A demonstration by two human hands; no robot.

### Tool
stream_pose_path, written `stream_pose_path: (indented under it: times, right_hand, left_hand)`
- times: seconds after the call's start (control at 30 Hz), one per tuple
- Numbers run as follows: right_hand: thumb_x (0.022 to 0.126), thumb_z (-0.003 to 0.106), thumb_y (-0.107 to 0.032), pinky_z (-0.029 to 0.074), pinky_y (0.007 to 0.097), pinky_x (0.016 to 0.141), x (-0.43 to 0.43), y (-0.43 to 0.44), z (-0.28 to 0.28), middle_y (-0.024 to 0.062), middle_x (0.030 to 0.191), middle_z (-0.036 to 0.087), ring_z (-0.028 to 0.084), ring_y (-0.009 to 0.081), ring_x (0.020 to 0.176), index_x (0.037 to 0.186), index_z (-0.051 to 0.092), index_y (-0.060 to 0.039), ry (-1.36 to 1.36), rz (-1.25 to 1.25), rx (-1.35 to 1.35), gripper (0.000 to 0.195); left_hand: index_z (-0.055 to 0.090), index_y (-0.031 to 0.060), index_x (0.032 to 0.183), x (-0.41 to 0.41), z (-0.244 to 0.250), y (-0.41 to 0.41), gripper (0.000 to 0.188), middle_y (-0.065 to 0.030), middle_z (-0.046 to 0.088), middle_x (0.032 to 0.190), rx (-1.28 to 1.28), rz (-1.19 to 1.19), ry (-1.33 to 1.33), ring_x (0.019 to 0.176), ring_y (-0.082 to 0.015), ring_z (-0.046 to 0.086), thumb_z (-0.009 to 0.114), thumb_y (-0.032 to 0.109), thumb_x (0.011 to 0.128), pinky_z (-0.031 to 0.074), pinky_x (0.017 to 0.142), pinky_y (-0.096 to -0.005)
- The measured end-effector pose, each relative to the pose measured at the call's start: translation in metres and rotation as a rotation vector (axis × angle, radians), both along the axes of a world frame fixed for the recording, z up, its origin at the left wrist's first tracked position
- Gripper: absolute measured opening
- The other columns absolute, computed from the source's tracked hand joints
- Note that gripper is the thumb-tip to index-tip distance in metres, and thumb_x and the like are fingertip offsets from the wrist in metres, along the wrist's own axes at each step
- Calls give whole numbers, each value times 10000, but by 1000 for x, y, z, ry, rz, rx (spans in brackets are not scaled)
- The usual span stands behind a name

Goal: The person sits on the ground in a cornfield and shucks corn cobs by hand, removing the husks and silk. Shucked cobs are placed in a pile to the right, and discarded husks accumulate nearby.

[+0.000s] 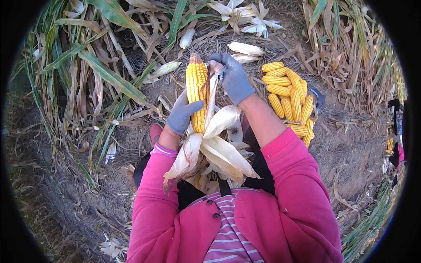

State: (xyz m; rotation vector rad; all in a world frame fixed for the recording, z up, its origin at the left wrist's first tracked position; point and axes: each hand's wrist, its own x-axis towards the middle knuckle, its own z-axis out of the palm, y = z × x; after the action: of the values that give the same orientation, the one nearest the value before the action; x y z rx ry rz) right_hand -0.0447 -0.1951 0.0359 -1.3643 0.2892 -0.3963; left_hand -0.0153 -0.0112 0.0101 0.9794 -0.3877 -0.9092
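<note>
An ear of yellow corn (196,95) points away from me, its kernels mostly bare and its tip brownish. My left hand (183,113), in a grey glove, wraps around the ear from the left, thumb across the kernels. Pale husk leaves (227,154) hang folded back from the ear's base over my lap. My right hand (233,77), in a grey glove worn through at the thumb, pinches the top of a narrow husk strip (212,98) that stands along the ear's right side. The fingers' far side is hidden.
A heap of husked corn ears (294,95) lies to the right, with a blue-grey tool (318,97) partly behind it. Ears still in husk (246,49) lie ahead. Cut corn stalks (88,65) are piled at left, and more stalks (348,56) at right. Another person (399,131) shows at the far right.
</note>
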Motion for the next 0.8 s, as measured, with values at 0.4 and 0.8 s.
stream_pose_path:
  times: [0.4,0.8]
  right_hand:
    - [909,657,-246,479,268,738,-5,-8,9,41,939,648,555,108,820,1108,626,3,83,182,-210,320]
    - [919,625,-202,485,271,674,-4,-8,4,24,854,615,552,109,742,1094,602,-28,103,155,-241,248]
  left_hand:
    - [411,0,1379,1,-2,1,700,-67,567,1233,23,47,-12,1095,-168,565,721,219,791,442,967,-304]
    - [378,-6,1408,3,-8,0,729,-83,543,1283,-68,76,2,1129,-190,562,719,289,835,438,991,-327]
